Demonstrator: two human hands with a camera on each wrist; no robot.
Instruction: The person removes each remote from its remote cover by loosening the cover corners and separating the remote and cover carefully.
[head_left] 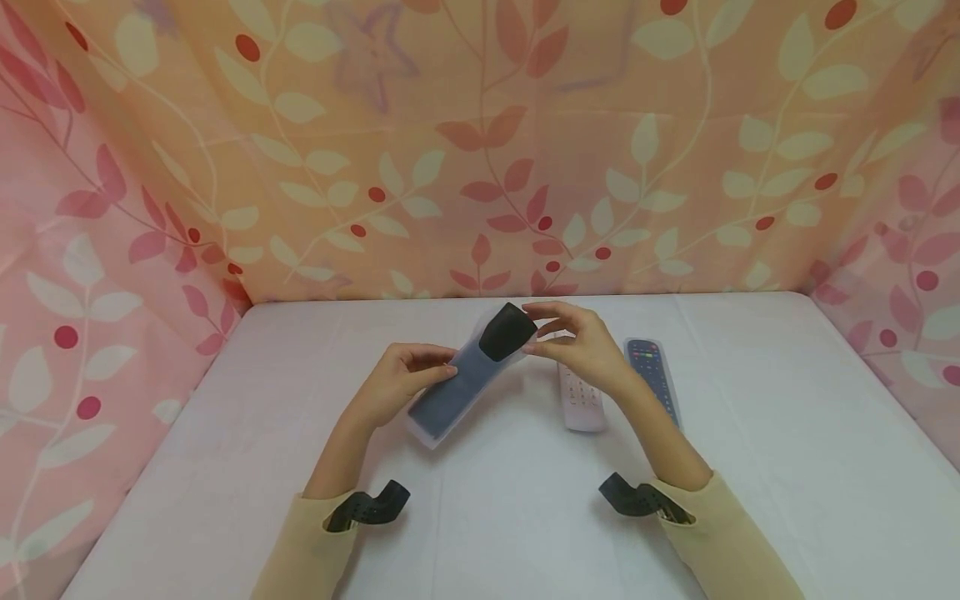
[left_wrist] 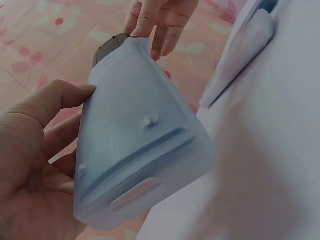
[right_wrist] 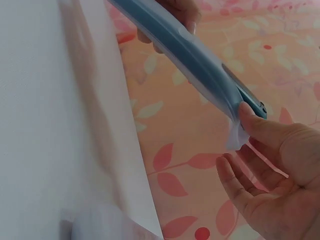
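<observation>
A dark remote control [head_left: 507, 332] sits in a translucent silicone cover [head_left: 450, 398], tilted above the white table. Its black end sticks out of the cover at the upper right. My left hand [head_left: 390, 383] grips the covered body by its side, thumb on the face turned to me. At the bare end, my right hand [right_wrist: 280, 160] pinches the cover's open edge between thumb and fingers, and a loose flap [right_wrist: 236, 136] of it hangs down. The left wrist view shows the cover's closed end [left_wrist: 150, 185], with a slot in it.
Right of the held remote, a white remote [head_left: 581, 404] lies on the table [head_left: 487, 517], partly behind the right hand. Beside it lies a dark remote [head_left: 651, 367] with coloured buttons, partly hidden by the forearm. Patterned curtains [head_left: 480, 167] enclose the table at the back and sides.
</observation>
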